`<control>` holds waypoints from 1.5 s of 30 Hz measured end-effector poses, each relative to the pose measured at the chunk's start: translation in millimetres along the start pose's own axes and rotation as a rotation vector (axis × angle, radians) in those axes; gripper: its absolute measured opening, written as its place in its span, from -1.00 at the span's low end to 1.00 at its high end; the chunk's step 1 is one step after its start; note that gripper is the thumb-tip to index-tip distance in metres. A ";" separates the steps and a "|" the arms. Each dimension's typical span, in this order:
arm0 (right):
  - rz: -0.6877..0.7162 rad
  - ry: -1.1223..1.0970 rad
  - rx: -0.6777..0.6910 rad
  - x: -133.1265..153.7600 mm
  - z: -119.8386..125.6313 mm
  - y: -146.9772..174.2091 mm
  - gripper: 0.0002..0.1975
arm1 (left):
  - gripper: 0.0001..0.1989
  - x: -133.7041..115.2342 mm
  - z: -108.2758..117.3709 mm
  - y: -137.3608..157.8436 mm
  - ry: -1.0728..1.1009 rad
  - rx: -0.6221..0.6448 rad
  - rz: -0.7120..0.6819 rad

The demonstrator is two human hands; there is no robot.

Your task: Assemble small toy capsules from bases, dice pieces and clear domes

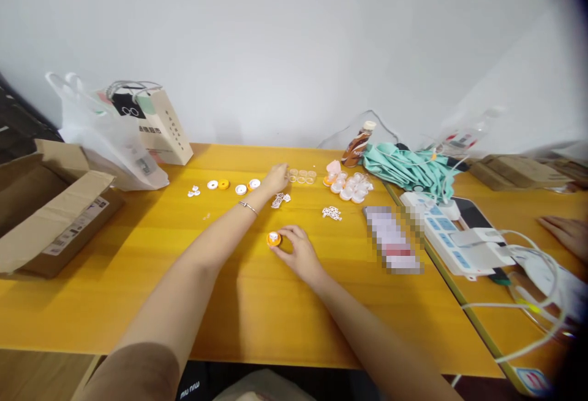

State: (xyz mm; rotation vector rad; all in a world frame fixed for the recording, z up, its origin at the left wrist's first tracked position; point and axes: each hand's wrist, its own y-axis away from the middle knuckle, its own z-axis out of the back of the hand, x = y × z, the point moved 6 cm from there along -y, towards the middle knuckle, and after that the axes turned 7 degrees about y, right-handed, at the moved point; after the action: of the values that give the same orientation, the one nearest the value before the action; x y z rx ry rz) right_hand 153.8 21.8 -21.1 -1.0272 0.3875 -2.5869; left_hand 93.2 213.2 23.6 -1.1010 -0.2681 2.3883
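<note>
My right hand (pixel 301 255) pinches a small orange round piece (pixel 274 239) with a white centre between thumb and fingers, low over the table. Farther out, my left hand (pixel 276 179) reaches to the left end of a group of clear round plastic cups (pixel 302 176). Its fingers are drawn together, and what lies in them, if anything, is hidden. Just below that hand are white lattice-like small parts (pixel 279 199). To its left sit white and orange discs (pixel 223 185), a white ring (pixel 241 190) and a small three-lobed white part (pixel 193 191).
Right of the cups are clear-domed orange pieces (pixel 351 187), more white small parts (pixel 331 212), a brown bottle (pixel 359 144) and a phone (pixel 392 240). A power strip (pixel 443 236) with cables lies beyond. An open cardboard box (pixel 55 217) stands left. Another person's hand (pixel 567 236) shows far right.
</note>
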 end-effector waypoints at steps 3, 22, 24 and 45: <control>-0.001 -0.001 0.004 0.3 -0.1 -0.2 -0.75 | -0.73 -0.5 7.0 2.1 0.011 -0.018 0.020; -0.250 -0.734 0.205 8.0 -12.7 7.5 -0.72 | -0.77 -60.4 79.2 183.3 0.416 -0.016 -0.227; -0.274 -0.745 0.202 7.8 -11.3 7.7 -0.72 | -0.77 -64.4 80.7 182.7 0.370 -0.017 -0.295; -0.298 -0.924 0.147 20.7 -0.4 11.9 -0.73 | -0.76 -65.6 76.3 188.8 0.445 0.020 -0.247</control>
State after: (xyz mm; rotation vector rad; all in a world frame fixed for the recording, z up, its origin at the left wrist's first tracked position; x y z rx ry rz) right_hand 141.8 2.8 -13.1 -2.1521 -0.2029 -1.9902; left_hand 5.3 19.5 46.7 -1.4592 -0.2088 1.8700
